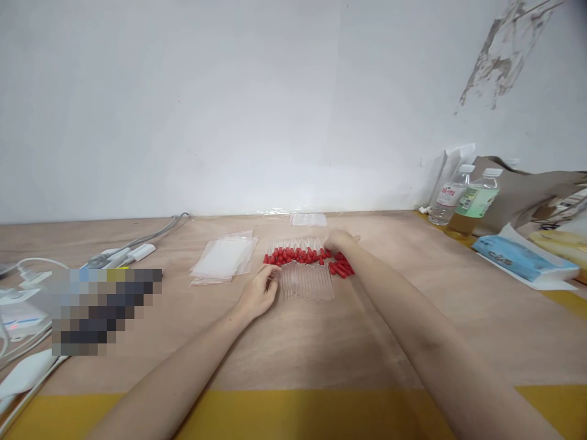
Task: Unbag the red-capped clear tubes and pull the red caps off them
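My left hand (260,291) rests at the left end of a row of thin clear dropper tubes (306,282); its fingers are loosely bent, with the thumb apart. Red rubber-looking bulbs (298,255) line the upper ends of these tubes. Behind them, a second set of clear tubes (298,242) points toward the wall. At the right end of the red line, my right hand (340,241) has its fingers closed, down by the red pieces. What they pinch is hidden. Loose red bulbs (342,266) lie just below that hand.
Flat clear plastic bags (224,256) lie at left, and another small stack (308,219) sits by the wall. Cables and a power strip (119,253) are further left. Two bottles (474,201) and a blue tissue pack (523,256) stand at right.
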Demonstrator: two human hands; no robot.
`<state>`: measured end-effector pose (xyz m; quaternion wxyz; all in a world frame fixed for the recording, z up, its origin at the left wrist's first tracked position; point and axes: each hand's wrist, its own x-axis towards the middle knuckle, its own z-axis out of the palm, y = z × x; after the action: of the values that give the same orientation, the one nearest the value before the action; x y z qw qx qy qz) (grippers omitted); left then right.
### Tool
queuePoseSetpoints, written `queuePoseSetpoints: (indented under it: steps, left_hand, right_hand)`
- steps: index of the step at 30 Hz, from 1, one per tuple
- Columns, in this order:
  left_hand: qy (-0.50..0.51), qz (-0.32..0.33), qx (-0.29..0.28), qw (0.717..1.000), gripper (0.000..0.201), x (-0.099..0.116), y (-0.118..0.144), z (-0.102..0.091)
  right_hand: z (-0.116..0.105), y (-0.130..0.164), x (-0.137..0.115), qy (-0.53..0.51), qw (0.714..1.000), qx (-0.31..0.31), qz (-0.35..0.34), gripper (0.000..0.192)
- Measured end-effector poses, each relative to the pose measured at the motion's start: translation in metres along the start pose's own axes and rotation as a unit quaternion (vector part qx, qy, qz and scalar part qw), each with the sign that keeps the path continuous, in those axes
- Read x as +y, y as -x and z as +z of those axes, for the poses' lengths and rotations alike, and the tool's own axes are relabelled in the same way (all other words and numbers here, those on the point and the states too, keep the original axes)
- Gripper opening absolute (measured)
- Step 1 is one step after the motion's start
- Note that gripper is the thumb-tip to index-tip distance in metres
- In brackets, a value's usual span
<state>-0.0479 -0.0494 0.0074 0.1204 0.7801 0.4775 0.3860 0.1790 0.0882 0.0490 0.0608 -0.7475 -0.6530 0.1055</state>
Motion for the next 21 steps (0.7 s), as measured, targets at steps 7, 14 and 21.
queuePoseSetpoints:
  steps: [7, 14, 21]
  left_hand:
    - [0.000, -0.006, 0.001, 1.000, 0.021, -0.003, 0.000, -0.001]
    - [-0.045, 0.016, 0.019, 0.999, 0.023, 0.006, 0.001, -0.005]
    - [-0.109, 0.143, 0.056, 0.982, 0.037, 0.027, 0.006, -0.003]
  right_hand:
    - [-0.030, 0.009, -0.009, 0.002, 0.999, 0.035, -0.031, 0.018]
    - [-0.056, 0.083, 0.004, -0.075, 0.977, 0.118, -0.159, 0.023]
    - [0.023, 0.146, 0.055, -0.095, 0.834, 0.317, -0.442, 0.022]
